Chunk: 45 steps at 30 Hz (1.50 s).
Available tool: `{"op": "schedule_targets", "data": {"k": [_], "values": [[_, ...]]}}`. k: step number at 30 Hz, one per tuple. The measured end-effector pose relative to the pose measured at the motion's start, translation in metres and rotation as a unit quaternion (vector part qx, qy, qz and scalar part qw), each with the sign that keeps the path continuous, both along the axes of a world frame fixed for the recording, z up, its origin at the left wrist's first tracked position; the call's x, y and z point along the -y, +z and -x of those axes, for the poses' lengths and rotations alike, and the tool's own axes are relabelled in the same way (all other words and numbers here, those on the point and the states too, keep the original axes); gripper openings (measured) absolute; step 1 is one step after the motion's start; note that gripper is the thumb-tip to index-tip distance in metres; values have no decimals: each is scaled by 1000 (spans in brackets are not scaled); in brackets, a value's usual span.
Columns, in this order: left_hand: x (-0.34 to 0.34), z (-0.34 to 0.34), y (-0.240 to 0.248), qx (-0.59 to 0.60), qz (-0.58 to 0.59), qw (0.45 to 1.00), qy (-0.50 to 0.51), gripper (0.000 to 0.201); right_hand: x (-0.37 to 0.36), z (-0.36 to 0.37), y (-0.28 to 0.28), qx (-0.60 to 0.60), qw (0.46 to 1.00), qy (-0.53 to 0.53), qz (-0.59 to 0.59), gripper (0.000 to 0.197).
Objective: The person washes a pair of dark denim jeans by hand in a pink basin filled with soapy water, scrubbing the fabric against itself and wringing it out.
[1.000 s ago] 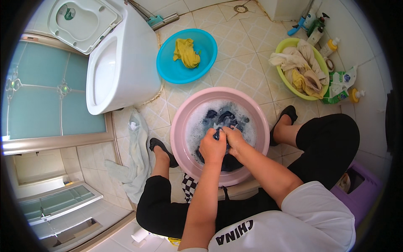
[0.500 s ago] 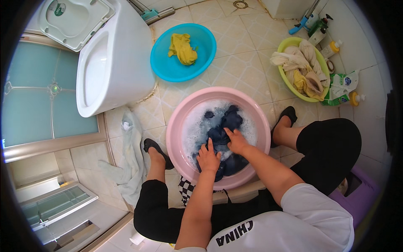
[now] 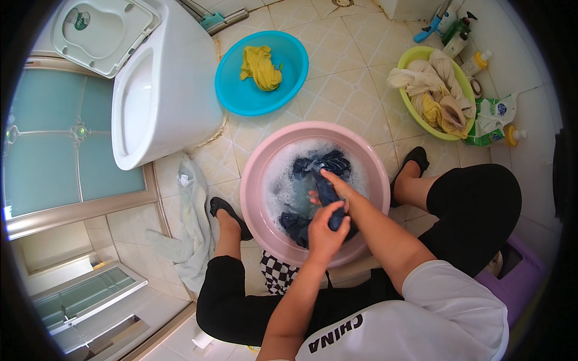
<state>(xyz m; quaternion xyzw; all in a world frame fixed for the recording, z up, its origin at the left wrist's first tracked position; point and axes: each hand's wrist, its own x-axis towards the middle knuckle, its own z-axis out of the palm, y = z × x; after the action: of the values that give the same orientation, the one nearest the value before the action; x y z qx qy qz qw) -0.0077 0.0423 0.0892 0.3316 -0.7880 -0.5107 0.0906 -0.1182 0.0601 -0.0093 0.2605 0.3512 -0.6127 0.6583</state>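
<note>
Between my feet stands a pink basin (image 3: 256,222) of sudsy water with a dark blue garment (image 3: 322,162) in it. My left hand (image 3: 328,233) is closed round a bunched length of the cloth at the near right side of the basin. Just beyond it, my right hand (image 3: 338,188) grips the same bunched length, its thumb along the top and some fingers hidden beneath. Other folds of the garment lie in the foam at the far side and at the near left. Exactly what piece of clothing it is cannot be made out.
A blue basin (image 3: 226,90) with a yellow cloth (image 3: 262,67) stands far left, beside the toilet (image 3: 174,90). At the far right are a green basin (image 3: 406,111) of pale laundry and several bottles (image 3: 478,63). A pale garment (image 3: 192,222) lies on the floor at left.
Both hands lay with fingers spread on the dark cloth; now they are closed on a bunched part of it. My left hand has moved right, next to my right hand.
</note>
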Motion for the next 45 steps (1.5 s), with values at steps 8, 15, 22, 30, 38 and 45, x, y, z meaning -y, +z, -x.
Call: {"op": "schedule_targets", "data": {"k": [8, 15, 22, 30, 38, 45], "values": [[2, 23, -6, -20, 163, 983, 83, 12, 12, -6, 25, -156, 981, 20, -110, 33], [52, 10, -34, 122, 175, 955, 206, 20, 17, -32, 52, -103, 985, -115, -79, 21], [7, 3, 0, -65, 162, 984, 23, 28, 11, 0, 16, -17, 995, -92, -41, 25], [28, 14, -21, 59, 188, 964, 181, 14, 17, -32, 40, -176, 972, -100, -121, 11], [29, 6, -4, 23, 105, 985, 132, 18, 17, -30, 21, -136, 982, -111, -76, 22], [30, 5, -15, 102, 143, 970, 167, 11, 14, -45, 19, -192, 973, -38, -125, 15]]}}
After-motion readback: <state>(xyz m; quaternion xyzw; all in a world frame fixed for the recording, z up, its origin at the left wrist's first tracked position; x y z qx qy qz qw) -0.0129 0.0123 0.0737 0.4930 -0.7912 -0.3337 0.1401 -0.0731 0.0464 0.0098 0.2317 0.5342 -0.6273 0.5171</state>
